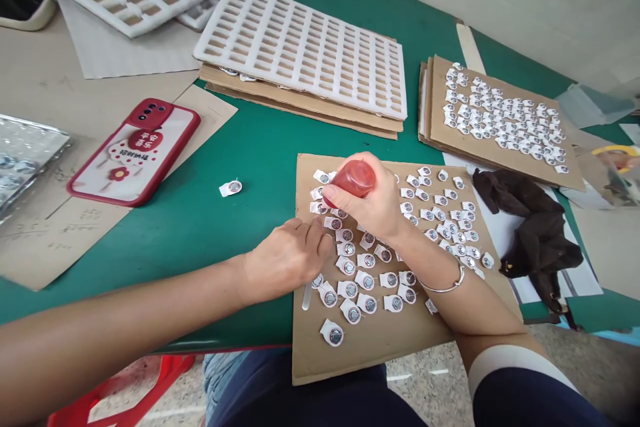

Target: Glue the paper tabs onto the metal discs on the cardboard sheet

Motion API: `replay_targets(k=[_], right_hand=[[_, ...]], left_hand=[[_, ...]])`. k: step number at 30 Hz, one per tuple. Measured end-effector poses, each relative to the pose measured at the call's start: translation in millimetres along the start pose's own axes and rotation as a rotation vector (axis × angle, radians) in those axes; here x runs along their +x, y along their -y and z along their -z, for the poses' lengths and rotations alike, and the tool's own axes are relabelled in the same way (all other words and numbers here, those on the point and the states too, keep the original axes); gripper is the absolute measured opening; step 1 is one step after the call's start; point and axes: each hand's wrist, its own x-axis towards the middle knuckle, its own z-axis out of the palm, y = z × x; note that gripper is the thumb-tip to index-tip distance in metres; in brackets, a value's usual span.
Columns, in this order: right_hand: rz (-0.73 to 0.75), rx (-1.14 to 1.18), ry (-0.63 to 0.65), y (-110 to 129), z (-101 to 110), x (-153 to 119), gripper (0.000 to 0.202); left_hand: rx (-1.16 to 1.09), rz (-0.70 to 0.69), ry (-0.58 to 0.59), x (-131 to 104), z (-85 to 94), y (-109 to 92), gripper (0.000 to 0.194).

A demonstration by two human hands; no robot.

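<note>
Red bottle (356, 175) is clasped in your right grip (377, 203) near the far left corner of the cardboard sheet (345, 361), long axis seemingly slanting toward your left grip (293, 252), whose hold I cannot tell.

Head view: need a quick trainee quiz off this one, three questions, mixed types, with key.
1. Which hand holds the red bottle?
2. True or false: the bracelet is on the left arm.
3. How many disc tabs lie on the green table between the red phone and the near card?

Key:
1. The right hand.
2. False; the bracelet is on the right arm.
3. One.
</note>
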Motion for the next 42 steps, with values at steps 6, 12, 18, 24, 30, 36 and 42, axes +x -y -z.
replay_targets(k=[6, 12, 18, 24, 30, 36, 42], right_hand=[[0.023, -0.01, 0.006, -0.6, -1.2, 0.0, 0.034], [0.046, -0.028, 0.006, -0.9, -1.3, -0.5, 0.033], [0.071, -0.048, 0.013, -0.6, -0.8, -1.4, 0.033], [0.069, -0.043, 0.017, -0.2, -0.8, -2.0, 0.032], [0.074, -0.043, 0.005, 0.3, -1.6, -1.7, 0.031], [0.068, -0.032, -0.005, -0.5, -1.7, -1.6, 0.033], [0.037, -0.057, 0.003, -1.8, -2.1, -1.7, 0.036]], left_hand=[[0.017, -0.019, 0.035, -1.4, 0.1, -0.4, 0.017], [0.009, -0.017, 0.022, -1.0, -1.2, -0.9, 0.015], [0.023, -0.006, 0.004, -1.8, -2.2, -1.2, 0.015], [0.021, 0.001, -0.012, -1.8, -1.7, -2.0, 0.016], [0.019, 0.007, -0.016, -2.0, -1.3, -2.0, 0.017], [0.016, 0.002, -0.003, -1.3, -0.2, -1.1, 0.017], [0.027, -0.005, -0.017, 0.3, 1.6, -0.9, 0.02]])
